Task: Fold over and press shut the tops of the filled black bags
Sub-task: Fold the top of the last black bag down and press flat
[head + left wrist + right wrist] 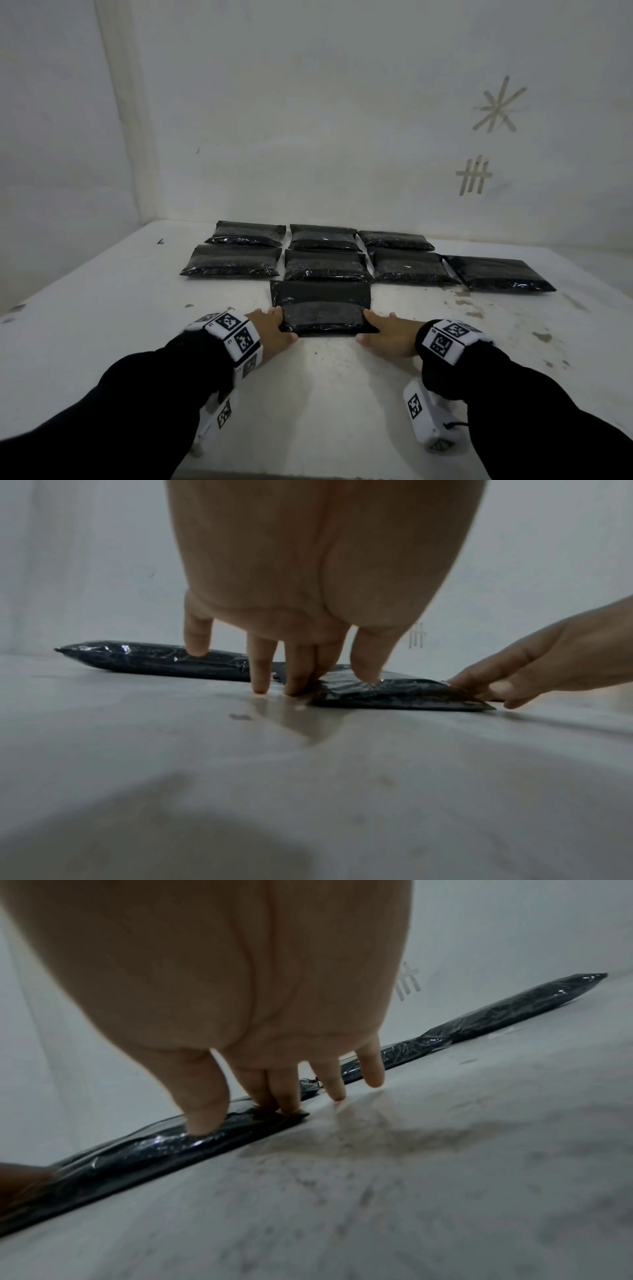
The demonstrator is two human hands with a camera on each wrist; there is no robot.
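We see a white table (342, 394), stained brown toward its right, carrying filled black bags (236, 262): seven lie flat in two rows near the wall, the eighth bag (320, 308) just before them.

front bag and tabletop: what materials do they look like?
Front bag: thin black plastic film, glossy, probably polyethylene-type. It crinkles and throws sharp white glints in the wrist views. The fill looks granular, kind unclear.
Table: hard white top, mostly matte, stained and scuffed. A faint reflection beside the bag suggests paint or laminate; cannot tell which.
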